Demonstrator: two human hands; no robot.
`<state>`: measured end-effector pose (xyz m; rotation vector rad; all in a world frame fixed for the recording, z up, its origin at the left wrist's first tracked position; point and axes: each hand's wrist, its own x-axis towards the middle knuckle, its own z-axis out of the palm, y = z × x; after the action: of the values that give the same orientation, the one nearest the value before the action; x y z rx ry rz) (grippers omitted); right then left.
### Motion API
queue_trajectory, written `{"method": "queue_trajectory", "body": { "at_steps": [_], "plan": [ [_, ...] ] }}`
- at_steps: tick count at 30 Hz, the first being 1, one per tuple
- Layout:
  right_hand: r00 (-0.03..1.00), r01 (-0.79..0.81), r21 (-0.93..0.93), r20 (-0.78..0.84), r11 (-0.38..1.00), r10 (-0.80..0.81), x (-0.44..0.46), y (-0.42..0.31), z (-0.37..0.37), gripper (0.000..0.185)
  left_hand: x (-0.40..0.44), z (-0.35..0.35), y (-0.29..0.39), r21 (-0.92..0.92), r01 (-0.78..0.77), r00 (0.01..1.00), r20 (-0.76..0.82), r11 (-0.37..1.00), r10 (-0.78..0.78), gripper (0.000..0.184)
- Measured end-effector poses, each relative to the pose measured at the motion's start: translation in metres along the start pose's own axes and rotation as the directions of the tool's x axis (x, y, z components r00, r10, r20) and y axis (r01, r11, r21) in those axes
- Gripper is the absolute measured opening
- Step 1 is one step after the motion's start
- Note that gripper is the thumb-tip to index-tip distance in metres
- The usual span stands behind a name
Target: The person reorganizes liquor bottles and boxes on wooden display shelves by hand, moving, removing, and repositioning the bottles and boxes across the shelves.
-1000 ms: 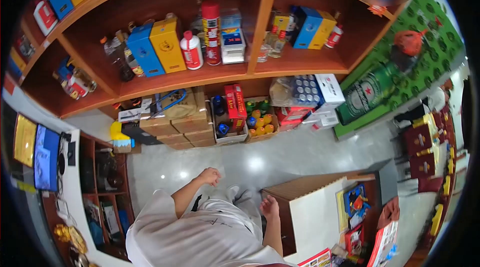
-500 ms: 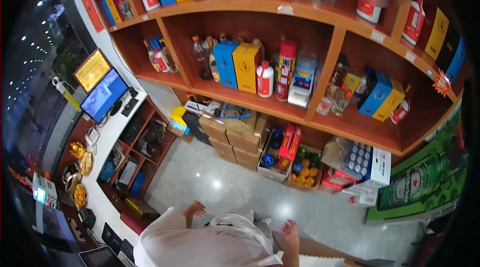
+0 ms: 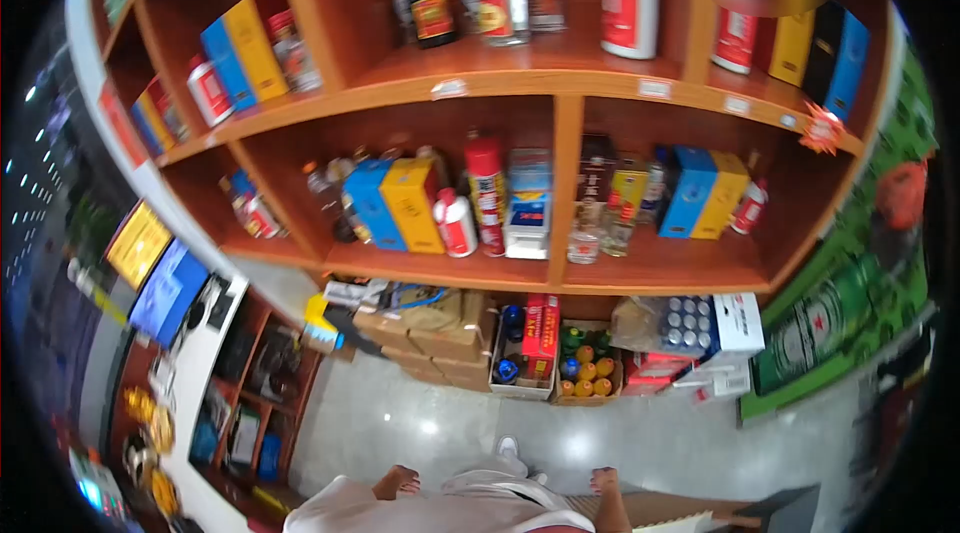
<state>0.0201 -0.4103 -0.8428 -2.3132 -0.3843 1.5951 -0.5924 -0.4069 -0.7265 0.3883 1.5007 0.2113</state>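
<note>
white cloth of the wearer's shirt (image 3: pixel 440 516) fills the bottom edge, above the grey floor (image 3: pixel 350 433). at its left side hangs the left hand (image 3: pixel 398 481), half open, fingers loosely bent, with nothing in its grip. at the other side the right hand (image 3: pixel 604 480), slightly blurred, is just as slack, partly curled, and looks empty. both are well apart from the goods ahead.

in front of the right hand, on the floor beneath the wooden shelving (image 3: pixel 567 193), stands an open carton (image 3: pixel 590 399) of orange-topped bottles (image 3: pixel 586 371); just left of it is a white-sided box (image 3: pixel 520 393) holding a red packet (image 3: pixel 541 325). brown cardboard boxes (image 3: pixel 455 373) are stacked farther left, ahead of the left hand. right of the carton, a pack of cans (image 3: pixel 688 323) sits beside a white box (image 3: pixel 740 321). on the shelf above, a red spray can (image 3: pixel 486 198) stands upright next to a red-capped white bottle (image 3: pixel 455 225).
</note>
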Motion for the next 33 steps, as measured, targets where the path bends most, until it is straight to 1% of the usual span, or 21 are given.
{"method": "queue_trajectory", "body": {
  "at_steps": [1, 3, 4, 7, 9, 10, 13, 14, 17, 18, 19, 21, 23, 25, 26, 27, 28, 29, 31, 32, 33],
  "plan": [
    [1.0, 0.005, -0.033, -0.01, 0.999, -0.005, 0.008, 0.019, -0.001, 0.031, -0.015, 0.007, 0.021, 0.126, -0.161, 0.986, -0.024, 0.979, 0.165, 0.021],
    [0.942, 0.069, -0.233, -0.305, 0.97, -0.14, 0.017, 0.069, -0.004, 0.041, 0.02, 0.014, 0.065, -0.016, 0.05, 0.987, -0.15, 0.999, -0.052, 0.023],
    [0.947, 0.038, -0.335, -0.289, 0.942, -0.141, -0.016, 0.063, -0.011, 0.047, 0.045, 0.021, 0.085, 0.085, 0.112, 0.97, -0.224, 0.99, -0.091, 0.023],
    [0.974, 0.122, -0.711, -0.048, 0.693, -0.221, -0.103, 0.087, -0.046, 0.052, 0.098, 0.019, 0.132, -0.056, 0.083, 0.996, 0.027, 0.995, -0.082, 0.023],
    [0.976, 0.087, -0.738, -0.071, 0.669, -0.205, -0.106, 0.082, -0.039, 0.05, 0.114, 0.018, 0.175, -0.219, 0.145, 0.893, 0.448, 0.965, -0.033, 0.019],
    [0.977, 0.068, -0.753, -0.083, 0.654, -0.197, -0.104, 0.081, -0.033, 0.048, 0.113, 0.059, 0.187, 0.22, -0.13, 0.991, 0.011, 0.967, 0.13, 0.02],
    [0.963, -0.108, -0.51, -0.266, 0.853, -0.036, -0.132, 0.059, -0.025, 0.043, 0.12, 0.087, 0.22, 0.201, -0.301, 0.951, 0.135, 0.932, 0.278, 0.018],
    [0.972, 0.151, -0.861, 0.041, 0.486, -0.23, -0.102, 0.074, -0.03, 0.041, 0.118, 0.096, 0.225, 0.191, -0.331, 0.941, 0.141, 0.924, 0.308, 0.017],
    [0.94, -0.206, -0.414, -0.335, 0.887, 0.062, -0.089, 0.08, -0.034, 0.04, 0.118, 0.12, 0.222, 0.207, -0.245, 0.969, 0.087, 0.947, 0.232, 0.018],
    [0.997, 0.082, -0.89, 0.079, 0.448, -0.024, -0.074, 0.078, -0.046, 0.042, 0.118, 0.123, 0.217, 0.208, -0.18, 0.983, 0.079, 0.961, 0.167, 0.018],
    [0.999, 0.012, -0.806, -0.016, 0.591, -0.043, -0.032, 0.112, -0.044, 0.043, 0.113, 0.123, 0.208, 0.151, -0.2, 0.979, 0.081, 0.968, 0.189, 0.018],
    [0.92, -0.231, -0.442, -0.388, 0.867, 0.047, -0.1, 0.048, -0.043, 0.04, 0.105, 0.115, 0.182, 0.041, -0.23, 0.971, 0.071, 0.972, 0.227, 0.017],
    [0.977, -0.085, -0.606, -0.208, 0.791, -0.054, -0.071, 0.048, -0.057, 0.037, 0.091, 0.109, 0.172, -0.055, -0.38, 0.918, -0.143, 0.923, 0.369, 0.017],
    [0.987, 0.109, -0.766, 0.01, 0.633, -0.158, -0.029, 0.044, -0.066, 0.035, 0.082, 0.099, 0.198, -0.103, -0.552, 0.794, -0.368, 0.828, 0.484, 0.02],
    [0.969, 0.223, -0.832, 0.135, 0.508, -0.205, -0.007, 0.047, -0.069, 0.033, 0.055, 0.089, 0.219, -0.078, -0.646, 0.726, -0.369, 0.759, 0.58, 0.019],
    [0.93, 0.345, -0.877, 0.271, 0.336, -0.248, 0.017, 0.046, -0.07, 0.032, 0.032, 0.09, 0.24, -0.119, -0.777, 0.592, -0.469, 0.618, 0.655, 0.016],
    [0.876, 0.444, -0.883, 0.392, 0.153, -0.28, 0.043, 0.046, -0.07, 0.031, -0.003, 0.081, 0.268, -0.018, -0.891, 0.421, -0.405, 0.454, 0.811, 0.014],
    [0.813, 0.516, -0.856, 0.498, -0.024, -0.303, 0.063, 0.041, -0.072, 0.03, -0.058, 0.091, 0.304, 0.021, -0.935, 0.303, -0.474, 0.354, 0.827, 0.016],
    [0.872, 0.469, -0.849, 0.402, 0.244, -0.28, 0.109, 0.02, -0.092, 0.023, -0.156, 0.1, 0.352, 0.246, -0.957, -0.002, -0.532, 0.152, 0.847, 0.017],
    [0.882, 0.461, -0.815, 0.377, 0.352, -0.282, 0.123, 0.005, -0.1, 0.02, -0.212, 0.118, 0.373, 0.214, -0.973, -0.061, -0.601, 0.086, 0.797, 0.012],
    [0.846, 0.532, -0.701, 0.413, 0.475, -0.338, 0.134, -0.003, -0.114, 0.018, -0.259, 0.12, 0.386, 0.458, -0.889, -0.268, -0.51, -0.006, 0.817, 0.008]
  ]
}}
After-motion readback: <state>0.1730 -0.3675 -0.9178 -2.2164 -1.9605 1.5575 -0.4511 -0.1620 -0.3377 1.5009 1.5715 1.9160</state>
